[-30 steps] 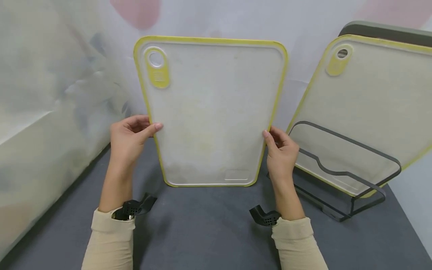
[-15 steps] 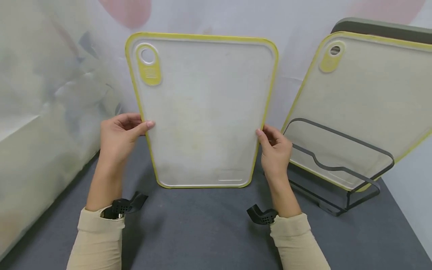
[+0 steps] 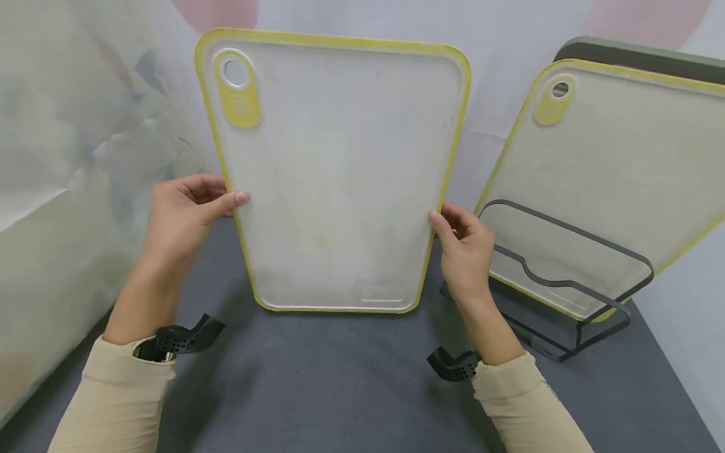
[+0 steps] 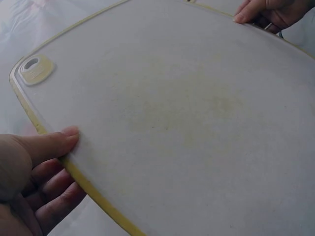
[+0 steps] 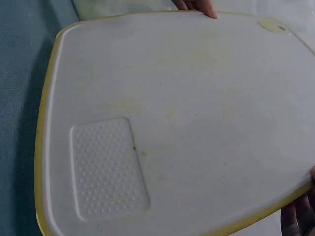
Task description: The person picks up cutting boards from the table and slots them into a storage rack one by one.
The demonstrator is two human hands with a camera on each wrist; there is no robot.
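Slip risk: the cutting board (image 3: 334, 176) was held upright only by its two long edges, with nothing seen under its lower edge, so by my judgement it could have slid down between the hands if either pinch had eased.
Cause: the grips sat low on the board, with most of its face and the hanging hole (image 3: 235, 72) above them; a top-heavy board could have tipped toward or away from the person.
Collision risk: just to the right of the right-hand grip stood a wire rack (image 3: 572, 296) holding a second board (image 3: 612, 176); a swing that way could have knocked the held board's edge against it.
Left hand (image 3: 181, 217): thumb laid flat on the front face by the yellow rim, fingers curled behind the edge, as the left wrist view showed, pinching the board's left side.
Right hand (image 3: 467, 248): thumb tip on the front at the right rim, fingers tucked behind, pinching the right side opposite the other grip.
Arms: both forearms in beige sleeves (image 3: 121, 396) reached forward and up, wrists bent back.
Board position: between the two hands, above the grey table (image 3: 340, 384), its dotted patch (image 5: 108, 169) below the right grip.
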